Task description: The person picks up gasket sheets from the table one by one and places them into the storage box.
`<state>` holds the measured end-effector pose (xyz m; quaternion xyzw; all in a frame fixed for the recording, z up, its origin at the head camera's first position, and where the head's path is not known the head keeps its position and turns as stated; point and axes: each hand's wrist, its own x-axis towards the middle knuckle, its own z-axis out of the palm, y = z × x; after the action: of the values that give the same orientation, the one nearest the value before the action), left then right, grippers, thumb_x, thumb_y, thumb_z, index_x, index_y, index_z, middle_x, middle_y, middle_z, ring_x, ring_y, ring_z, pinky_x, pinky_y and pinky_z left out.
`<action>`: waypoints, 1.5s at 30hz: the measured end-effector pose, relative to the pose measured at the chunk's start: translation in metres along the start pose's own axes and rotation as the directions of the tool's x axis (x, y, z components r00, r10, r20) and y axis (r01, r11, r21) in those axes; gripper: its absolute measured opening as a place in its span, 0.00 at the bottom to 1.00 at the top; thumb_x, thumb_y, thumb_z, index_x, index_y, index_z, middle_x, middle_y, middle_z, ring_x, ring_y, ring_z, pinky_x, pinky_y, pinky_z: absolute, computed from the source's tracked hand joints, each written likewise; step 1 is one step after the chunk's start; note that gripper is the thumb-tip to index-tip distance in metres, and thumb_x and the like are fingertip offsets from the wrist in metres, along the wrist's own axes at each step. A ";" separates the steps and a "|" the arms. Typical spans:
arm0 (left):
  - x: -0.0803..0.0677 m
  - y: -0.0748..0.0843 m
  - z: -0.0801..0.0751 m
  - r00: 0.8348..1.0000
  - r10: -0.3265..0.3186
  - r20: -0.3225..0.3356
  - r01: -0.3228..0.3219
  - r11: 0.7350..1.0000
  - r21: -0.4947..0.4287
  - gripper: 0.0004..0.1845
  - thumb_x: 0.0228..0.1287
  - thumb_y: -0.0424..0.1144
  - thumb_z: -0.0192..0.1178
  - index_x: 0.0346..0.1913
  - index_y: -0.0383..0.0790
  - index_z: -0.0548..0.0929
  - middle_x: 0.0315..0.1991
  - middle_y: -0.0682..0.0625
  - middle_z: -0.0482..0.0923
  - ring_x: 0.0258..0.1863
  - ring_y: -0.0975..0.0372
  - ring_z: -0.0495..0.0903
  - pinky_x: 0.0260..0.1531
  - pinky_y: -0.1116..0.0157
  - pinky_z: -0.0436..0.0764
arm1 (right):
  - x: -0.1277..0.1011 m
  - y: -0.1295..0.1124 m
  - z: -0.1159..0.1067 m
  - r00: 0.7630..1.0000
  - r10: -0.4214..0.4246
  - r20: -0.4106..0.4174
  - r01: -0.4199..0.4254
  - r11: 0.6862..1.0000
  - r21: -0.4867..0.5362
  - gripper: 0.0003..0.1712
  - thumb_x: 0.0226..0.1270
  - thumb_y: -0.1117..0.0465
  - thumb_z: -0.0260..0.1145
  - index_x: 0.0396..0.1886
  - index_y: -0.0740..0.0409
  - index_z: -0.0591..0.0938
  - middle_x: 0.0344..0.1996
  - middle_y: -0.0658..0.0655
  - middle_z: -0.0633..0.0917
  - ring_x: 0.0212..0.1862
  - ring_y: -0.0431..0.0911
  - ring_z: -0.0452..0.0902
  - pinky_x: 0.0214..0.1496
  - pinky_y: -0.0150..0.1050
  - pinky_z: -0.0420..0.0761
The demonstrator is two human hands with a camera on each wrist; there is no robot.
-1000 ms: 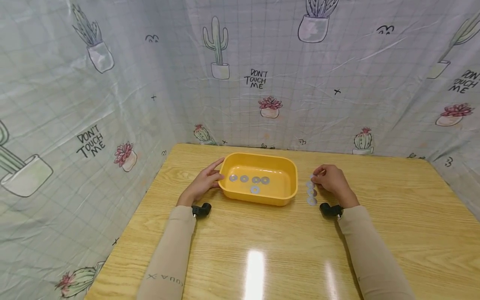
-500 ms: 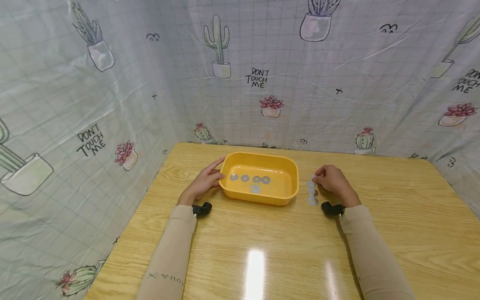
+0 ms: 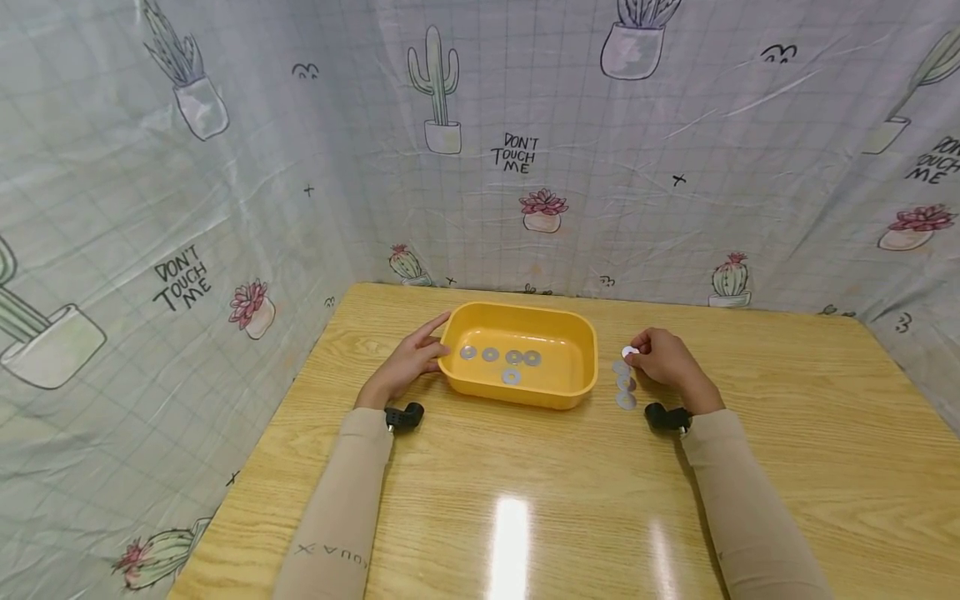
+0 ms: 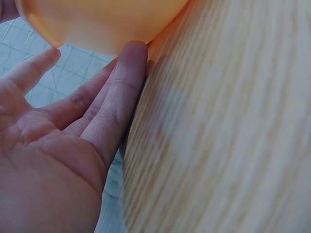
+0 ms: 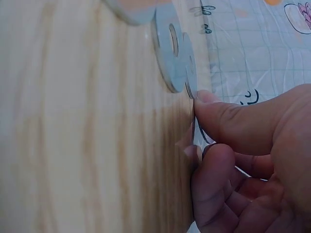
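A yellow plastic tray (image 3: 590, 367) stands on the wooden table and holds several flat metal washers (image 3: 512, 358). My left hand (image 3: 408, 360) rests against the tray's left end with straight fingers (image 4: 124, 92). Right of the tray my right hand (image 3: 663, 360) pinches one washer (image 3: 629, 352), lifted on edge between thumb and fingers (image 5: 214, 165). Three more washers (image 3: 624, 385) lie in a row on the table just beside that hand; in the right wrist view these washers (image 5: 175, 48) overlap beyond my thumb tip.
The wooden table (image 3: 525, 492) is walled on the back and both sides by a cactus-print cloth (image 3: 525, 158). A black wrist camera mount (image 3: 403, 415) sits at each wrist. Table edges show at the front left.
My right hand has raised a washer from the top of the row, so its face now shows at the fingertips. The left hand and the tray have stayed in place.
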<state>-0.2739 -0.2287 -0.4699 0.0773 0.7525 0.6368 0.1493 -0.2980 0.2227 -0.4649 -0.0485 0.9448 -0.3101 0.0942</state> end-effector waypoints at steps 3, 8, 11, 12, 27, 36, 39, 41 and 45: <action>0.000 0.001 0.000 1.000 -0.004 0.002 0.004 1.000 0.001 0.35 0.78 0.37 0.54 0.81 0.65 0.58 0.69 0.35 0.70 0.64 0.45 0.78 0.57 0.59 0.86 | 0.000 0.000 0.001 1.000 -0.018 -0.009 0.018 1.000 -0.008 0.17 0.73 0.60 0.65 0.51 0.70 0.77 0.39 0.62 0.77 0.42 0.54 0.72 0.45 0.42 0.74; 0.001 0.000 -0.001 1.000 -0.006 0.003 0.006 1.000 0.005 0.35 0.78 0.37 0.54 0.81 0.64 0.57 0.69 0.34 0.70 0.64 0.43 0.78 0.57 0.58 0.86 | 0.001 0.001 0.001 0.999 -0.043 -0.025 0.043 0.999 -0.004 0.16 0.72 0.61 0.67 0.49 0.68 0.77 0.36 0.60 0.77 0.40 0.51 0.72 0.41 0.40 0.73; 0.000 -0.001 0.000 1.000 -0.006 0.001 0.006 1.000 0.005 0.35 0.78 0.37 0.55 0.81 0.63 0.58 0.69 0.34 0.70 0.64 0.43 0.78 0.57 0.59 0.86 | 0.001 0.003 0.001 0.998 -0.051 -0.030 0.051 0.998 0.026 0.15 0.71 0.61 0.68 0.49 0.67 0.77 0.34 0.58 0.77 0.36 0.49 0.74 0.38 0.37 0.74; 0.000 -0.001 0.000 1.000 -0.006 0.000 0.006 1.000 0.003 0.35 0.78 0.37 0.55 0.81 0.63 0.58 0.69 0.34 0.71 0.64 0.43 0.78 0.57 0.59 0.86 | 0.001 0.004 0.001 0.998 -0.055 -0.034 0.056 0.998 0.036 0.15 0.71 0.61 0.68 0.49 0.67 0.77 0.34 0.58 0.78 0.35 0.48 0.75 0.36 0.36 0.75; 0.001 0.003 0.002 1.000 0.008 0.000 -0.008 1.000 -0.006 0.36 0.78 0.35 0.55 0.82 0.58 0.56 0.66 0.31 0.70 0.61 0.47 0.78 0.53 0.62 0.87 | 0.000 0.016 -0.004 1.000 -0.011 0.022 0.004 0.957 0.289 0.19 0.76 0.60 0.64 0.58 0.69 0.77 0.34 0.57 0.83 0.32 0.43 0.80 0.34 0.33 0.85; 0.001 0.002 0.002 1.000 0.014 0.008 -0.014 1.000 -0.006 0.36 0.78 0.35 0.55 0.82 0.59 0.56 0.67 0.30 0.69 0.61 0.46 0.79 0.54 0.61 0.87 | 0.002 0.020 -0.002 0.999 0.036 0.005 -0.035 0.921 0.388 0.21 0.77 0.63 0.62 0.63 0.70 0.75 0.35 0.55 0.83 0.31 0.39 0.81 0.36 0.31 0.87; 0.001 0.002 0.002 1.000 0.009 0.005 -0.009 1.000 -0.006 0.36 0.78 0.35 0.54 0.82 0.59 0.56 0.67 0.31 0.70 0.61 0.46 0.79 0.54 0.62 0.87 | 0.002 0.019 -0.002 0.999 0.050 0.001 -0.046 0.906 0.422 0.21 0.78 0.64 0.60 0.64 0.70 0.75 0.36 0.55 0.83 0.32 0.37 0.82 0.37 0.31 0.88; 0.001 0.002 0.002 1.000 0.005 0.003 -0.005 1.000 -0.006 0.36 0.78 0.35 0.54 0.82 0.60 0.56 0.67 0.32 0.70 0.61 0.46 0.79 0.53 0.62 0.87 | 0.001 0.019 -0.002 0.999 0.053 0.003 -0.049 0.899 0.436 0.21 0.79 0.64 0.59 0.66 0.71 0.74 0.37 0.55 0.84 0.33 0.36 0.83 0.39 0.31 0.88; 0.002 0.001 0.001 1.000 0.005 0.003 -0.005 1.000 -0.003 0.35 0.78 0.35 0.53 0.82 0.60 0.57 0.67 0.32 0.70 0.62 0.45 0.79 0.54 0.62 0.87 | 0.000 0.018 -0.002 0.998 0.064 0.002 -0.058 0.887 0.458 0.22 0.80 0.64 0.58 0.66 0.70 0.74 0.39 0.55 0.83 0.34 0.35 0.84 0.41 0.30 0.88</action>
<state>-0.2756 -0.2269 -0.4696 0.0802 0.7512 0.6381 0.1490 -0.2994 0.2381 -0.4742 0.0069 0.8468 -0.5211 0.1065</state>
